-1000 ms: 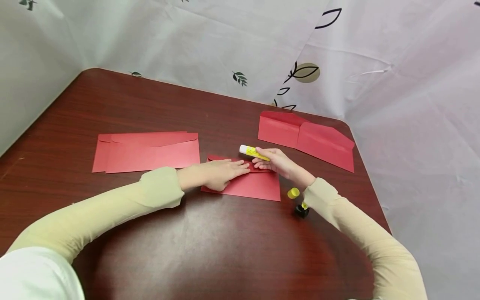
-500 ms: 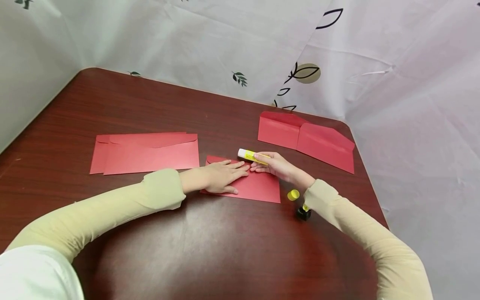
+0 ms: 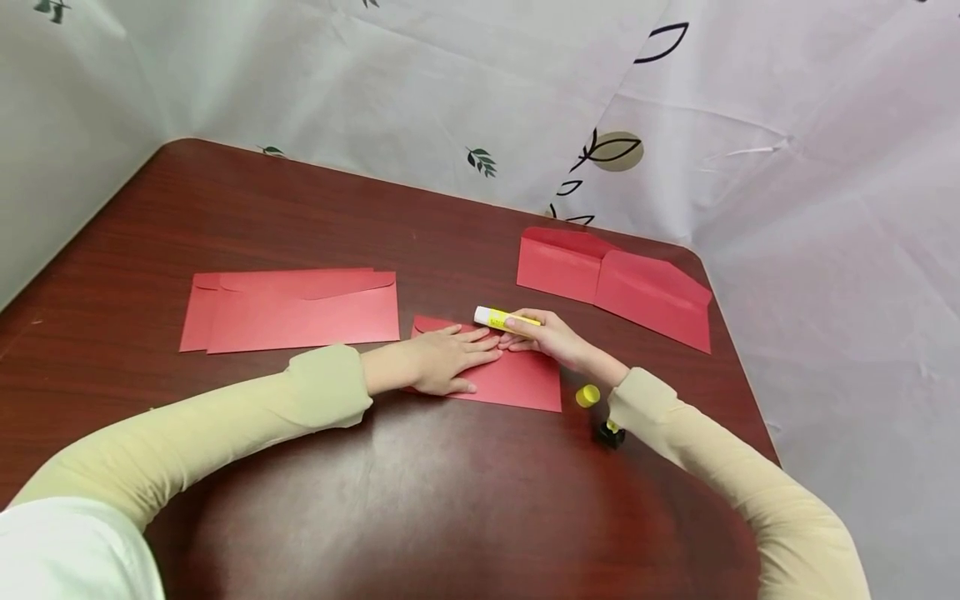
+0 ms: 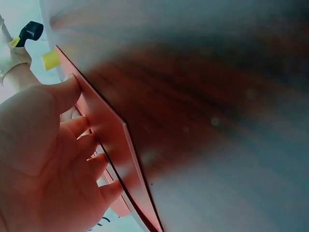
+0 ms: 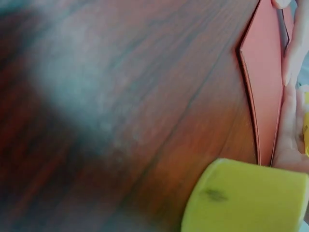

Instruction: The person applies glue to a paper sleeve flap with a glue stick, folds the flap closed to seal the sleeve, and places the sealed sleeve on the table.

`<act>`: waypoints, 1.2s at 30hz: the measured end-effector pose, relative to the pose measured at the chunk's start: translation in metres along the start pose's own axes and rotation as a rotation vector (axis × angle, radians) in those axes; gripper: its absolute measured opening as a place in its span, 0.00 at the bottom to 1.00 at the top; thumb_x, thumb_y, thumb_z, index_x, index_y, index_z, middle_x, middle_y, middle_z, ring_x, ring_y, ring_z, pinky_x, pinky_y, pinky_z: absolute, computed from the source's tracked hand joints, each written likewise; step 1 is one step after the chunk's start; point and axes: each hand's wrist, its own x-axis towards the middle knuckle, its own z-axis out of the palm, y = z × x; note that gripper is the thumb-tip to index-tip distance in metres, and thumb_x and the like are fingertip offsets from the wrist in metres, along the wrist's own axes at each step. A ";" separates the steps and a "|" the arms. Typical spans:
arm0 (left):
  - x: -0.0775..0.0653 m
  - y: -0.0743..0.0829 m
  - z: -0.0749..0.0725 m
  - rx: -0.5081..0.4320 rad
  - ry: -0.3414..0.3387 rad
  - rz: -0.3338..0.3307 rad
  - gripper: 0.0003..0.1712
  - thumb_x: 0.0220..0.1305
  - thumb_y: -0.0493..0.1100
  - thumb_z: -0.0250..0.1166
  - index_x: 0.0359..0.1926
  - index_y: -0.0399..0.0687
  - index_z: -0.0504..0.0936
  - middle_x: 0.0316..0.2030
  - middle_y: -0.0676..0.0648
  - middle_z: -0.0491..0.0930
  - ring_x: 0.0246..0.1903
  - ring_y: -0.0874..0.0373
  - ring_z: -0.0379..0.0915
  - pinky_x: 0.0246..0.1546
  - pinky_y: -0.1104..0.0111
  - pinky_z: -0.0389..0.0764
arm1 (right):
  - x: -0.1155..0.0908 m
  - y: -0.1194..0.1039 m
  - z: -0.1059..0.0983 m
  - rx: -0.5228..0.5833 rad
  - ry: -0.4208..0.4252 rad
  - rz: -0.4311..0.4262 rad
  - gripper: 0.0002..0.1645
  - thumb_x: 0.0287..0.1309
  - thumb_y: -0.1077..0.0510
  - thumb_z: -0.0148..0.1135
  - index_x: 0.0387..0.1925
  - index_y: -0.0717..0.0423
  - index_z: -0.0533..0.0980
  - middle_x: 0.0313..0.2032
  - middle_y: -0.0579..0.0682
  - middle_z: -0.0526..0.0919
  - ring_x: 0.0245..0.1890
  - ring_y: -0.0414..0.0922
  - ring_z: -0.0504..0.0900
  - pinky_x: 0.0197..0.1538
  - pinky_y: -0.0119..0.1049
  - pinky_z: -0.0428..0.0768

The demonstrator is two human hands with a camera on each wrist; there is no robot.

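A red envelope (image 3: 517, 382) lies flat in the middle of the table, its flap folded over along the far edge. My left hand (image 3: 448, 360) rests on its left half with the fingers spread and straight; the left wrist view shows the fingertips on the paper. My right hand (image 3: 551, 337) holds a yellow and white glue stick (image 3: 495, 317) between thumb and fingers, its white end pointing left. The lower fingers of that hand touch the flap, close to the left fingertips. Beside the envelope's right end stands a yellow cap (image 3: 587, 396), large in the right wrist view.
Two overlapping red envelopes (image 3: 300, 312) lie to the left. Two more envelopes (image 3: 652, 296), flaps raised, lie at the back right near the table edge. By the right cuff is a small black object (image 3: 611, 435). A patterned white curtain (image 3: 390, 92) borders the table.
My left hand has spread its thumb outward on the envelope. My right hand, glue stick still in it, has shifted slightly left and nearer along the flap.
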 end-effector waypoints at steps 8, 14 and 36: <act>-0.001 -0.005 -0.001 -0.003 -0.016 0.037 0.40 0.71 0.57 0.51 0.75 0.48 0.49 0.76 0.48 0.45 0.76 0.51 0.36 0.74 0.49 0.44 | 0.000 0.002 -0.001 -0.028 -0.006 -0.019 0.22 0.70 0.57 0.51 0.56 0.71 0.67 0.37 0.48 0.83 0.37 0.37 0.85 0.48 0.34 0.83; -0.008 -0.012 -0.003 -0.051 -0.040 0.023 0.40 0.70 0.56 0.53 0.75 0.48 0.50 0.75 0.48 0.48 0.76 0.52 0.37 0.74 0.52 0.44 | -0.003 0.004 0.000 -0.050 0.011 -0.026 0.21 0.69 0.57 0.51 0.55 0.69 0.68 0.36 0.49 0.83 0.36 0.37 0.85 0.48 0.34 0.82; -0.052 -0.026 0.008 -0.045 0.065 -0.083 0.39 0.72 0.52 0.50 0.74 0.36 0.50 0.75 0.38 0.44 0.75 0.44 0.38 0.73 0.50 0.46 | -0.019 0.007 -0.019 -0.019 0.089 -0.011 0.22 0.70 0.57 0.51 0.55 0.73 0.67 0.32 0.46 0.85 0.35 0.37 0.87 0.45 0.34 0.83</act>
